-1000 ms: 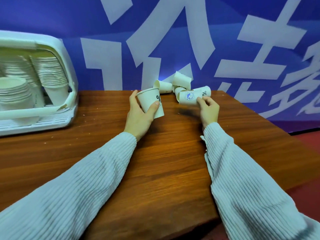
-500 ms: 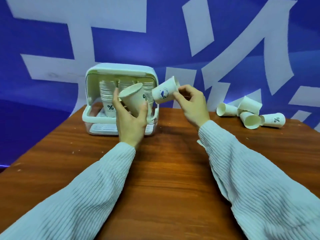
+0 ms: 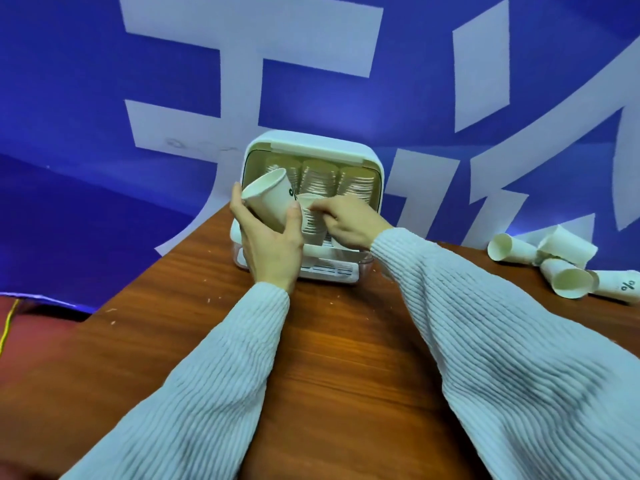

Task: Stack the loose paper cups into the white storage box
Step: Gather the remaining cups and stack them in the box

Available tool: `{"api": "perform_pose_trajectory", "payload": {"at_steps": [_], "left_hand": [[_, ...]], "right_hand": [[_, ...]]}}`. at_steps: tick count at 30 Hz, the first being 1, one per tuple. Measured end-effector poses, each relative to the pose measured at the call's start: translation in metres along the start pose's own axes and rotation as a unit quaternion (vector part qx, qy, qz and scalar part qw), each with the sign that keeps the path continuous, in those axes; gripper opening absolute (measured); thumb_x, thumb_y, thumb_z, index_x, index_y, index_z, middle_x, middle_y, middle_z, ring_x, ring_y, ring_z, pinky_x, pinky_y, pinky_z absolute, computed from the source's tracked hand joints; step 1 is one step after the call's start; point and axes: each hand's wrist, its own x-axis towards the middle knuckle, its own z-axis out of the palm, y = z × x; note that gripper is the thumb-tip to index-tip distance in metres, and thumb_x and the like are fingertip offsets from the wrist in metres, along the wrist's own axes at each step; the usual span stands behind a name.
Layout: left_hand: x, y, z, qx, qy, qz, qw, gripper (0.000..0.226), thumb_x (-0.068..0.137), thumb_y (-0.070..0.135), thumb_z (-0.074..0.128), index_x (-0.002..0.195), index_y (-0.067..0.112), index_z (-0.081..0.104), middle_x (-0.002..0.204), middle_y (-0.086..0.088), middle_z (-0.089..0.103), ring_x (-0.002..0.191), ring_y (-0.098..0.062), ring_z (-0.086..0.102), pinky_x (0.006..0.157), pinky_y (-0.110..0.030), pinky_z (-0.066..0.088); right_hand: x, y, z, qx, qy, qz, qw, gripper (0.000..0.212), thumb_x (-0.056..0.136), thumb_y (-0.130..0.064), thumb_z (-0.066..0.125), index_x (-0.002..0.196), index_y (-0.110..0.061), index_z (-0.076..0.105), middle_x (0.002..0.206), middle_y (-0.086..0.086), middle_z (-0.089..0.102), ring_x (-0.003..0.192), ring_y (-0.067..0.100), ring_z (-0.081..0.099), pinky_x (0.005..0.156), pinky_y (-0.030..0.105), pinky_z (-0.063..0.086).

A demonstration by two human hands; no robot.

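Behind the right hand (image 3: 349, 221), a half-hidden cup stack (image 3: 311, 223).

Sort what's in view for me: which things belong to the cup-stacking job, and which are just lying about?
Job:
cup in left hand
right hand at front stack
box
back stacks
loose cups

Lying about:
table
banner
yellow cord

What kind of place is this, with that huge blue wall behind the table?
Probably an event or exhibition booth: a big blue banner with giant white lettering, a wooden table, and a white storage box stocked with stacked paper cups for serving drinks.
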Motion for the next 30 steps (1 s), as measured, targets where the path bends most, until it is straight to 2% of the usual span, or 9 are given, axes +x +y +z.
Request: {"api": "perform_pose_trajectory", "payload": {"at_steps": [7, 9, 12, 15, 19, 21, 24, 26, 30], "left_hand": [[0.017, 0.008, 0.004, -0.003, -0.006, 0.02, 1.0, 0.079, 0.088, 0.032, 0.075, 0.151, 0.023, 0.028, 0.133, 0.005, 0.05, 0.114, -0.017, 0.059, 0.076, 0.004, 0.037], [0.027, 0.011, 0.009, -0.003, -0.011, 0.034, 0.999, 0.079, 0.083, 0.036, 0.076, 0.147, 0.025, 0.031, 0.134, 0.002, 0.055, 0.114, -0.017, 0.061, 0.084, -0.006, 0.046], [0.046, 0.018, 0.018, 0.002, -0.023, 0.057, 0.998, 0.078, 0.078, 0.036, 0.078, 0.141, 0.026, 0.034, 0.132, 0.004, 0.054, 0.116, -0.017, 0.058, 0.1, -0.035, 0.051], [0.061, 0.026, 0.029, 0.058, -0.066, 0.082, 0.993, 0.082, 0.078, 0.031, 0.08, 0.144, 0.024, 0.031, 0.134, 0.004, 0.046, 0.124, -0.018, 0.05, 0.107, -0.039, 0.045], [0.073, 0.019, 0.041, 0.213, -0.187, 0.106, 0.953, 0.091, 0.079, 0.029, 0.078, 0.154, 0.022, 0.028, 0.149, -0.008, 0.043, 0.136, -0.027, 0.045, 0.11, -0.038, 0.038], [0.072, 0.013, 0.042, 0.316, -0.225, 0.11, 0.915, 0.084, 0.082, 0.043, 0.072, 0.154, 0.022, 0.033, 0.148, -0.01, 0.044, 0.136, -0.031, 0.046, 0.11, -0.046, 0.039], [0.065, 0.002, 0.037, 0.416, -0.248, 0.112, 0.868, 0.069, 0.095, 0.07, 0.036, 0.147, 0.025, 0.048, 0.146, -0.011, 0.048, 0.133, -0.035, 0.046, 0.107, -0.053, 0.037], [0.061, -0.009, 0.031, 0.416, -0.243, 0.121, 0.868, 0.061, 0.102, 0.061, 0.023, 0.142, 0.028, 0.054, 0.147, -0.007, 0.05, 0.131, -0.035, 0.046, 0.106, -0.055, 0.037], [0.06, -0.014, 0.029, 0.429, -0.245, 0.112, 0.862, 0.058, 0.102, 0.052, 0.023, 0.15, 0.029, 0.047, 0.161, 0.001, 0.039, 0.142, -0.033, 0.035, 0.115, -0.055, 0.027]], "right_hand": [[-0.006, -0.005, -0.003, -0.037, -0.027, -0.009, 0.999, 0.05, 0.088, -0.021, 0.034, 0.128, -0.021, 0.064, 0.124, 0.013, 0.071, 0.114, 0.04, 0.064, 0.096, 0.047, 0.052], [-0.006, -0.005, 0.0, -0.011, -0.03, -0.013, 0.999, 0.047, 0.093, -0.015, 0.039, 0.134, -0.017, 0.06, 0.135, 0.016, 0.065, 0.125, 0.04, 0.059, 0.103, 0.045, 0.046], [-0.018, -0.001, 0.014, 0.144, 0.103, 0.017, 0.984, 0.044, 0.1, -0.007, 0.046, 0.142, -0.015, 0.055, 0.144, 0.009, 0.059, 0.136, 0.027, 0.052, 0.114, 0.043, 0.04], [-0.04, 0.006, 0.033, 0.229, 0.267, 0.105, 0.93, 0.034, 0.102, -0.018, 0.048, 0.134, -0.025, 0.057, 0.129, -0.002, 0.067, 0.119, 0.018, 0.059, 0.101, 0.042, 0.05], [-0.066, 0.017, 0.058, 0.245, 0.276, 0.135, 0.919, 0.029, 0.104, -0.024, 0.05, 0.132, -0.03, 0.055, 0.116, -0.01, 0.063, 0.108, 0.011, 0.057, 0.096, 0.04, 0.051], [-0.073, 0.023, 0.067, 0.241, 0.263, 0.14, 0.924, 0.029, 0.104, -0.027, 0.051, 0.132, -0.032, 0.055, 0.113, -0.011, 0.06, 0.106, 0.009, 0.056, 0.095, 0.04, 0.052], [-0.077, 0.03, 0.074, 0.244, 0.261, 0.146, 0.922, 0.029, 0.104, -0.031, 0.051, 0.133, -0.031, 0.056, 0.114, -0.014, 0.057, 0.111, 0.01, 0.058, 0.098, 0.043, 0.053], [-0.078, 0.031, 0.075, 0.25, 0.266, 0.154, 0.918, 0.03, 0.104, -0.033, 0.051, 0.133, -0.032, 0.056, 0.116, -0.012, 0.057, 0.112, 0.011, 0.058, 0.099, 0.044, 0.053], [-0.081, 0.031, 0.071, 0.255, 0.267, 0.159, 0.916, 0.03, 0.104, -0.032, 0.052, 0.135, -0.031, 0.056, 0.114, -0.012, 0.057, 0.109, 0.01, 0.058, 0.098, 0.042, 0.053]]}}
